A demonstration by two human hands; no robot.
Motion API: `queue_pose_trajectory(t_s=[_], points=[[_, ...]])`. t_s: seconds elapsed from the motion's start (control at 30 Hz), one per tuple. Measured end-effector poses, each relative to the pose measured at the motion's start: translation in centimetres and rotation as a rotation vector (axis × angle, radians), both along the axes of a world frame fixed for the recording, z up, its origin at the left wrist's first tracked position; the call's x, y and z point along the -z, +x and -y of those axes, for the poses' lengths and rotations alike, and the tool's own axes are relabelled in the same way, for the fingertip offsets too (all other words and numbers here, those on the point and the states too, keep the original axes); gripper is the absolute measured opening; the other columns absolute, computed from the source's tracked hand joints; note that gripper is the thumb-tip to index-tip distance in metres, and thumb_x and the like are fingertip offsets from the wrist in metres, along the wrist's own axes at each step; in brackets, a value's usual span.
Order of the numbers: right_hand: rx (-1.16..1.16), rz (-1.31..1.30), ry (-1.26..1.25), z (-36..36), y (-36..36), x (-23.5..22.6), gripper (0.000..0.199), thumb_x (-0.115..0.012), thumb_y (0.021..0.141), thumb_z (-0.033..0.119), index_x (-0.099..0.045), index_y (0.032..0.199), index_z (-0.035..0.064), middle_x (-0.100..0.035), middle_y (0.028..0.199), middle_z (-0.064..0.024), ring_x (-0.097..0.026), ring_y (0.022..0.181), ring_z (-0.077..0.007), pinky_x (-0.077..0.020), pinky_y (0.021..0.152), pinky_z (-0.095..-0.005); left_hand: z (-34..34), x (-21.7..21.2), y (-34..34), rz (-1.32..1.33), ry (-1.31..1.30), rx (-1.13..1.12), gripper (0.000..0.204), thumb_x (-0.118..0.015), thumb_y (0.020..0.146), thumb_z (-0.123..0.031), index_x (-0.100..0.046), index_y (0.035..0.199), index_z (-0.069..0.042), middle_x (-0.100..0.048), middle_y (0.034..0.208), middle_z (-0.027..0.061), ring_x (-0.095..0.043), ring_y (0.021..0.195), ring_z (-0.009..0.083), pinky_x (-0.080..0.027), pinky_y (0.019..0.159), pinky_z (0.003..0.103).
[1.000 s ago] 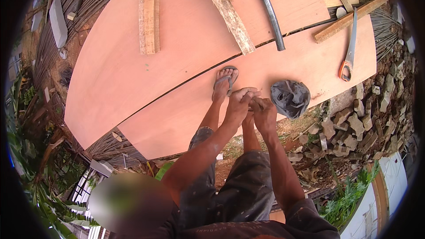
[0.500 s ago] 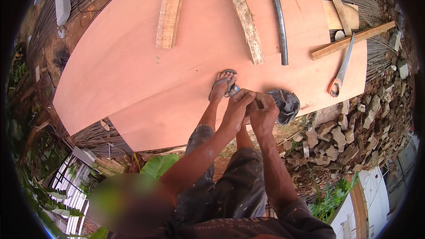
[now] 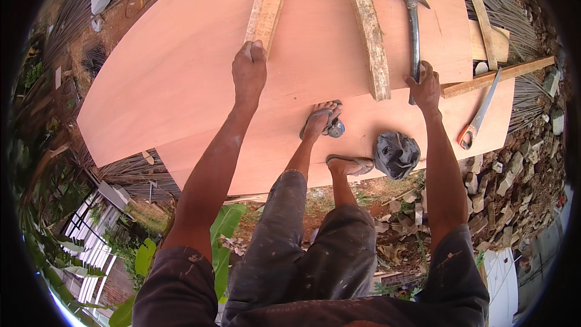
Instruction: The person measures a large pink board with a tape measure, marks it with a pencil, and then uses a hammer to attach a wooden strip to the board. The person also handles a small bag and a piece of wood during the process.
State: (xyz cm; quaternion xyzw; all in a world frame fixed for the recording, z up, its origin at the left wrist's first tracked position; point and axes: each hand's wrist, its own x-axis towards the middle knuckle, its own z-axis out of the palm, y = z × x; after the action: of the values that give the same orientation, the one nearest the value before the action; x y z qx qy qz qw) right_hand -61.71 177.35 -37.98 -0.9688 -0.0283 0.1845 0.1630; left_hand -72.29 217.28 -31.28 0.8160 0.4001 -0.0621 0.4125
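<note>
Gripped in left hand [image 3: 249,72] by near end, probably for easy reach: long brown timber batten [image 3: 270,3], lying on broad pinkish wooden sheet [image 3: 175,79]. Likewise gripped at lower end in right hand [image 3: 425,88]: grey metal claw hammer [image 3: 414,33]. Outdoors around the sheet: thin dark rods [image 3: 505,21], broken grey-brown rubble [image 3: 493,184].

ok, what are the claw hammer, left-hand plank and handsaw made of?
Claw hammer: apparently steel, dull grey sheen; coating unclear. Plank: wood, seemingly unfinished, streaky brown faces. Handsaw: likely steel blade, smooth, grey; bright orange handle perhaps plastic.
</note>
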Motion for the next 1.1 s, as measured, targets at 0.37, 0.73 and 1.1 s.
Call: queue_pose_trajectory(t_s=[0.37, 0.73, 1.1], points=[[0.495, -0.389, 0.312, -0.3, 0.2, -6.0, 0.021, -0.058, 0.079, 0.02, -0.055, 0.078, -0.0008, -0.048, 0.054, -0.0046, -0.048, 0.045, -0.0155, -0.0412, 0.043, -0.0332, -3.2, 2.1, 4.0, -0.514, 0.454, 0.435, 0.078, -0.075, 0.066, -0.067, -0.057, 0.106, -0.002, -0.068, 0.1, 0.0139, -0.067, 0.097, 0.0306, -0.054, 0.079, 0.042], [0.88, -0.264, 0.654, -4.8, -25.2, -17.2, 0.038, -0.071, 0.09, 0.031, -0.049, 0.068, 0.0102, -0.042, 0.05, 0.0006, -0.041, 0.041, -0.0094, -0.0339, 0.039, -0.0278, -2.4, -2.3, -4.8, -0.03, -0.673, -0.051, 0.05, -0.079, 0.07, -0.049, -0.07, 0.082, -0.002, -0.057, 0.058, 0.0011, -0.051, 0.049, 0.0131, -0.04, 0.047, 0.03], [0.978, -0.742, 0.73, -16.2, -37.7, -23.9, 0.036, -0.065, 0.093, 0.038, -0.044, 0.073, 0.0163, -0.038, 0.054, 0.0035, -0.04, 0.041, -0.0116, -0.0372, 0.039, -0.0291, 1.9, -14.7, -28.9, 0.062, -1.183, -0.513, 0.045, -0.073, 0.083, -0.032, -0.065, 0.106, 0.006, -0.068, 0.08, 0.0075, -0.064, 0.065, 0.0118, -0.049, 0.055, 0.024]])
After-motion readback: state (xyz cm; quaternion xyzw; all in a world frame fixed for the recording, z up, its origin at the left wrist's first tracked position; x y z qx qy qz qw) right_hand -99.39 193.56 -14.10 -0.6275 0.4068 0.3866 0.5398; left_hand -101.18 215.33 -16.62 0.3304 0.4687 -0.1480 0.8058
